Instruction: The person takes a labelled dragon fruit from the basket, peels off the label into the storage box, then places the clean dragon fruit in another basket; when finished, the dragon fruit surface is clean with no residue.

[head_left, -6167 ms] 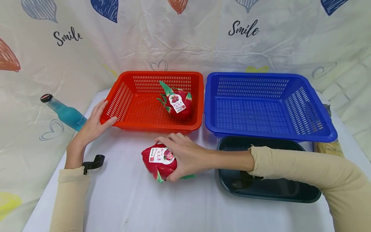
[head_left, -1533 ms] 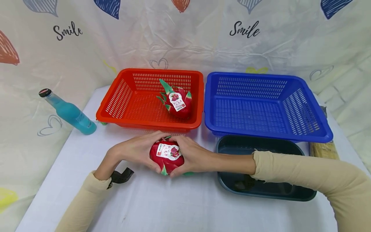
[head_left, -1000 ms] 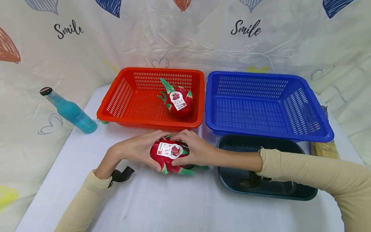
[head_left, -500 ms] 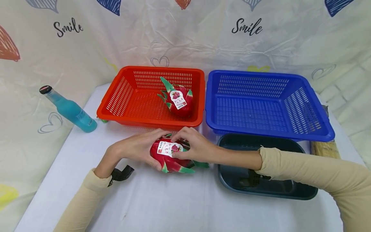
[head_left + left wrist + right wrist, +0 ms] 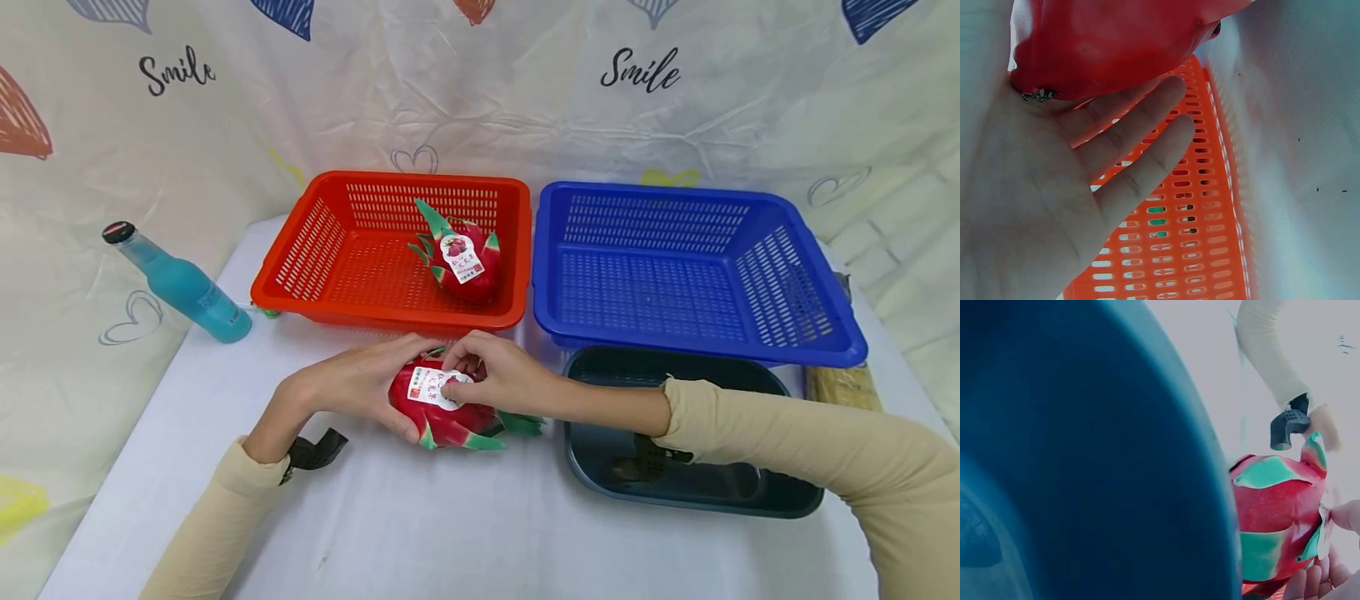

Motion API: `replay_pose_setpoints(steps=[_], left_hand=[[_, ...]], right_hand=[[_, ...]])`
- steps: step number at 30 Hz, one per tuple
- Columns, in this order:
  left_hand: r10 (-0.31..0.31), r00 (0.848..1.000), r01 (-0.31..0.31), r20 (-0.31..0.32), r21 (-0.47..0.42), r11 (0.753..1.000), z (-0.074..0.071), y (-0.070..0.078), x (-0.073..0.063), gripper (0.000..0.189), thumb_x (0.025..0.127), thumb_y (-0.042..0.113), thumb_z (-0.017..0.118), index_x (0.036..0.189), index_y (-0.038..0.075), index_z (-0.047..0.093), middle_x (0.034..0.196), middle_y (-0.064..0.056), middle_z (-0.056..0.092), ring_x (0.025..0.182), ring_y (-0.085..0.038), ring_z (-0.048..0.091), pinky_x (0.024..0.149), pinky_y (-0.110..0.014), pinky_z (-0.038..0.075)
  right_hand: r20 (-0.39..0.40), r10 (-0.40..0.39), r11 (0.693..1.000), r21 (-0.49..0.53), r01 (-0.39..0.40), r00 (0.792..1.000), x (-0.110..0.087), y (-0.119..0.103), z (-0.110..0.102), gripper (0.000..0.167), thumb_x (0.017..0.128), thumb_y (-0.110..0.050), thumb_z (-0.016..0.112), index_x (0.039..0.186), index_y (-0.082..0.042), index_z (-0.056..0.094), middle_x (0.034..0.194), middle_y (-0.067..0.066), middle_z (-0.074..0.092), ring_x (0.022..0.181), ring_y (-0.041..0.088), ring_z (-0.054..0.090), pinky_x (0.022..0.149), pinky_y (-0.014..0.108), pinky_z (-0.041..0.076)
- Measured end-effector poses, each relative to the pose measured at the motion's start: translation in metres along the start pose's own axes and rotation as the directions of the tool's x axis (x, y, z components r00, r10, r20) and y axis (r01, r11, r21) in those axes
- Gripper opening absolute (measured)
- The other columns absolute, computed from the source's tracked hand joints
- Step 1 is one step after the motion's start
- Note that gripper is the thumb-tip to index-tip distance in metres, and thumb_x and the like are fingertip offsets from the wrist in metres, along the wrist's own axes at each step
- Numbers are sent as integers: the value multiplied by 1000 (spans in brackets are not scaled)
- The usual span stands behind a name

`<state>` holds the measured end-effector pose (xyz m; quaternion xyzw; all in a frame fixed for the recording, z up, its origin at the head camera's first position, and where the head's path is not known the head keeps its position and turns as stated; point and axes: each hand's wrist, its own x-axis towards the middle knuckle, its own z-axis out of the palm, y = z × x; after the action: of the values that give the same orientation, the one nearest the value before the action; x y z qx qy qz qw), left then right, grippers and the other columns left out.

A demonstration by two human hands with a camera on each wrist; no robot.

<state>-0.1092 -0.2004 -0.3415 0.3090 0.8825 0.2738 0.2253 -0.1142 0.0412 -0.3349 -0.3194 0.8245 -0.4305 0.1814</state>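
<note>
A red dragon fruit [image 5: 442, 427] with green-tipped scales lies on the white table in front of the red basket [image 5: 352, 321]. My left hand [image 5: 352, 382] grips its left end, thumb in front and fingers behind. In the left wrist view the fingers [image 5: 1141, 137] reach past the fruit toward the basket wall. On the fruit's top is a white printed label [image 5: 426, 385]. My right hand [image 5: 506, 379] pinches the label's right part between thumb and curled fingers. From the right wrist, the label [image 5: 1324, 531] stands partly off the skin, with the thumb against it.
Another labelled dragon fruit [image 5: 476, 279] lies in the red basket. A blue basket [image 5: 637, 340] stands to its right, and a dark green tray [image 5: 697, 500] sits under my right forearm. A blue bottle [image 5: 187, 292] stands at the left; a yellowish packet [image 5: 843, 387] lies far right.
My left hand has left the red basket and now holds the fruit's left end. My right hand has shifted from the fruit's right side to its label. The fruit has moved slightly right.
</note>
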Motion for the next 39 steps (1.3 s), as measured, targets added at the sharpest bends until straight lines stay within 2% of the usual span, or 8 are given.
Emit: replay_pose_setpoints(steps=[7, 15, 26, 34, 39], left_hand=[[-11, 1000, 11, 1, 9, 1000, 1, 0, 0, 102, 62, 64, 82, 145, 38, 28, 130, 18, 44, 118, -1, 44, 81, -20, 54], [-19, 1000, 19, 10, 3, 1000, 1, 0, -1, 104, 62, 63, 82, 147, 38, 26, 131, 18, 44, 120, -2, 43, 82, -21, 54], [-18, 1000, 18, 9, -22, 1000, 1, 1, -2, 105, 62, 62, 82, 147, 39, 25, 133, 17, 44, 120, -2, 44, 84, -22, 53], [-31, 999, 32, 15, -39, 999, 1, 2, -1, 104, 62, 61, 83, 147, 40, 27, 132, 17, 45, 119, -3, 45, 84, -23, 54], [-31, 999, 32, 18, -45, 999, 1, 0, 0, 105, 62, 61, 83, 147, 40, 25, 133, 16, 45, 120, -3, 44, 83, -22, 54]], right_hand=[[21, 64, 996, 58, -65, 998, 3, 0, 2, 24, 84, -19, 75, 102, -7, 65, 90, 4, 61, 83, 13, 53, 70, 18, 49], [51, 161, 977, 132, -167, 986, 6, -3, 3, 14, 92, -17, 66, 102, -7, 66, 92, 5, 63, 85, 14, 54, 72, 20, 49], [31, 172, 971, 165, -174, 985, 5, -3, 6, 11, 94, -17, 62, 100, -7, 66, 94, 6, 62, 85, 15, 53, 72, 21, 48], [23, 117, 978, 172, -119, 993, 1, -1, 11, 9, 97, -13, 56, 103, -5, 57, 91, 7, 56, 84, 14, 52, 71, 19, 48], [19, 88, 982, 164, -90, 996, 2, -1, 9, 10, 96, -13, 58, 103, -6, 57, 91, 7, 57, 84, 14, 52, 71, 18, 48]])
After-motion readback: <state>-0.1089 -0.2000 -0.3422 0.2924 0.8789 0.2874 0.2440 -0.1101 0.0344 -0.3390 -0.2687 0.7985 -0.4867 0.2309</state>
